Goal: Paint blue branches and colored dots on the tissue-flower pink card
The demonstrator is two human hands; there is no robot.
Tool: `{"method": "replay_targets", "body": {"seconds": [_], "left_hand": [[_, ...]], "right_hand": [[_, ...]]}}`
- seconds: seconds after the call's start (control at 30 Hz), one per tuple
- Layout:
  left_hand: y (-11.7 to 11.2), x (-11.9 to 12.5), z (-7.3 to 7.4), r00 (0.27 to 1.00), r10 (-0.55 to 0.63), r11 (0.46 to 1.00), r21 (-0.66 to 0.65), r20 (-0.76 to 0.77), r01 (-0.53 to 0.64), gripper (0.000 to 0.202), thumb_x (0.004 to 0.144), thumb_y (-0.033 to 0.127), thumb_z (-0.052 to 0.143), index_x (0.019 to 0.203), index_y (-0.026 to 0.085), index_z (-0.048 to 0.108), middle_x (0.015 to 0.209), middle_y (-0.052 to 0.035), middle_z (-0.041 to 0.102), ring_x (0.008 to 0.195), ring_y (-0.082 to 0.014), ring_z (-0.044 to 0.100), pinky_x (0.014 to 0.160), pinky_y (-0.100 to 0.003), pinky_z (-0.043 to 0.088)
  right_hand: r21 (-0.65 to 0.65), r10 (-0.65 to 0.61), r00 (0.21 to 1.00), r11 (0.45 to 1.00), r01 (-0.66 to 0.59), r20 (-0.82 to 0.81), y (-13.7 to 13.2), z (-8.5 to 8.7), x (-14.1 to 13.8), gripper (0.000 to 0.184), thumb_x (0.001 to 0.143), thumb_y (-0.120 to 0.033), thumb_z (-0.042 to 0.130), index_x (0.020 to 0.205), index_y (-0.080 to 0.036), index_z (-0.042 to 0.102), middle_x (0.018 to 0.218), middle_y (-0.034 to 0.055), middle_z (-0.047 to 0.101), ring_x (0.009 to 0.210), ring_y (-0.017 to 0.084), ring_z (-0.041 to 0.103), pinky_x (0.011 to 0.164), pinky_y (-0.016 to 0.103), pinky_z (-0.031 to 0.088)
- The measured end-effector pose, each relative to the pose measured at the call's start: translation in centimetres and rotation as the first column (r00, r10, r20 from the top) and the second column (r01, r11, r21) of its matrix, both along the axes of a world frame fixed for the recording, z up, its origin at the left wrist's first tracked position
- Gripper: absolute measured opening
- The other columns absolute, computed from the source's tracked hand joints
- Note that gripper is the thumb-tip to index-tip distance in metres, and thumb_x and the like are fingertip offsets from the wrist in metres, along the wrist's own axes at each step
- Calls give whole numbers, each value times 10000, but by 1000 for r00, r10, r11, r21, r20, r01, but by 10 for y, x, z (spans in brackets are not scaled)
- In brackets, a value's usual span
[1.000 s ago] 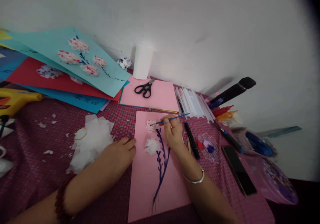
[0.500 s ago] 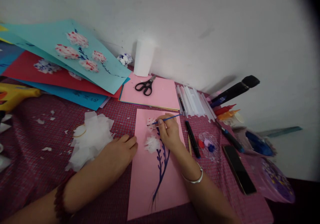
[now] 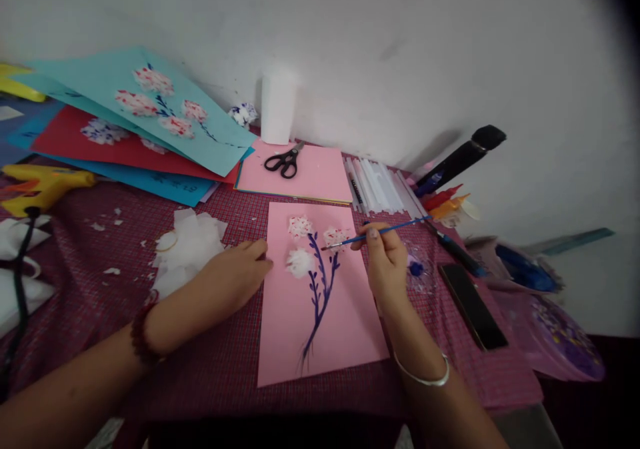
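My right hand (image 3: 387, 262) pinches a thin blue paintbrush (image 3: 358, 238), its tip pointing left at the lower edge of a white flower with red dabs (image 3: 338, 237). That flower is one of three crumpled white flowers on a pink sheet (image 3: 283, 329) with painted dark blue stems (image 3: 325, 295). The upper left flower (image 3: 300, 227) also bears red dabs; the lower one (image 3: 300, 263) looks plain white. My left hand (image 3: 240, 272) lies flat with slightly bent fingers, its fingertips at the sheet's left edge, and holds nothing.
White tissue pieces (image 3: 187, 242) lie left, near a yellow glue gun (image 3: 50, 185). Behind are black scissors (image 3: 285, 162) on pink paper, glue sticks (image 3: 375, 185) and flower cards (image 3: 200, 145). On the right are a paint palette (image 3: 423, 279), a phone (image 3: 473, 305) and a pink bag (image 3: 555, 342).
My right hand has moved right with the paintbrush, from the upper left flower to the right flower, which now shows from under the hand. My left hand stays by the sheet's edge. The view has shifted.
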State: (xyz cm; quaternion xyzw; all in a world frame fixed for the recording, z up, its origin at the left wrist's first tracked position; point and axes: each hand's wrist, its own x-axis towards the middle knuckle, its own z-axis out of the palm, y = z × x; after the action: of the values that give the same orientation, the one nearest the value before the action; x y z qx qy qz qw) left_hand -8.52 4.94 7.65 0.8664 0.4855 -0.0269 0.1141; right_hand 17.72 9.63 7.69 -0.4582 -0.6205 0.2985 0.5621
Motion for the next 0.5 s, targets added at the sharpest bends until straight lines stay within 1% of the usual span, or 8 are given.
{"method": "replay_targets", "body": {"seconds": [0.07, 0.13, 0.2, 0.33, 0.4, 0.5], "left_hand": [[0, -1, 0, 1000, -1, 1000, 13, -9, 1, 267, 946, 132, 413, 964, 153, 678, 1001, -105, 596, 899, -247, 560, 851, -419, 479], [0, -2, -2, 1000, -19, 999, 32, -15, 19, 265, 947, 136, 418, 977, 164, 680, 979, -95, 601, 913, -256, 561, 865, -430, 473], [1, -3, -4, 1000, -27, 999, 44, -16, 28, 263, 947, 137, 423, 980, 173, 681, 986, -91, 606, 924, -257, 566, 872, -435, 472], [2, -5, -6, 999, -33, 999, 38, -14, 33, 260, 954, 152, 431, 975, 182, 689, 993, -88, 608, 932, -251, 578, 861, -430, 481], [3, -5, -7, 999, -44, 998, 39, -12, 45, 254, 950, 146, 442, 986, 185, 691, 1007, -89, 612, 936, -246, 582, 864, -425, 486], [3, -6, -9, 998, -61, 997, 53, -23, 62, 244, 940, 131, 460, 1004, 191, 688, 1037, -90, 620, 938, -244, 585, 862, -426, 494]], "right_hand": [[-24, 11, 999, 1000, -12, -45, -6, -12, 2, 197, 949, -373, 539, 858, -213, 610, 629, -29, 610, 591, 142, 604, 593, 270, 487], [-45, 34, 997, 998, -37, -74, -8, -20, -2, 206, 950, -374, 535, 839, -213, 601, 624, -31, 610, 589, 141, 601, 599, 270, 486], [-83, 67, 994, 994, -74, -88, -7, -23, -8, 216, 950, -377, 527, 831, -213, 601, 613, -33, 611, 580, 138, 599, 601, 268, 485], [-162, 150, 987, 974, -157, -53, -6, -22, -18, 235, 922, -395, 556, 790, -208, 604, 596, -32, 601, 557, 137, 600, 574, 260, 478], [-133, 132, 991, 982, -136, -37, -8, -20, -19, 225, 930, -394, 555, 810, -211, 610, 617, -31, 602, 576, 139, 614, 582, 261, 482], [-26, 52, 998, 998, -52, -28, -12, -18, -19, 195, 965, -364, 514, 876, -223, 615, 690, -22, 632, 626, 140, 642, 618, 267, 494]]}}
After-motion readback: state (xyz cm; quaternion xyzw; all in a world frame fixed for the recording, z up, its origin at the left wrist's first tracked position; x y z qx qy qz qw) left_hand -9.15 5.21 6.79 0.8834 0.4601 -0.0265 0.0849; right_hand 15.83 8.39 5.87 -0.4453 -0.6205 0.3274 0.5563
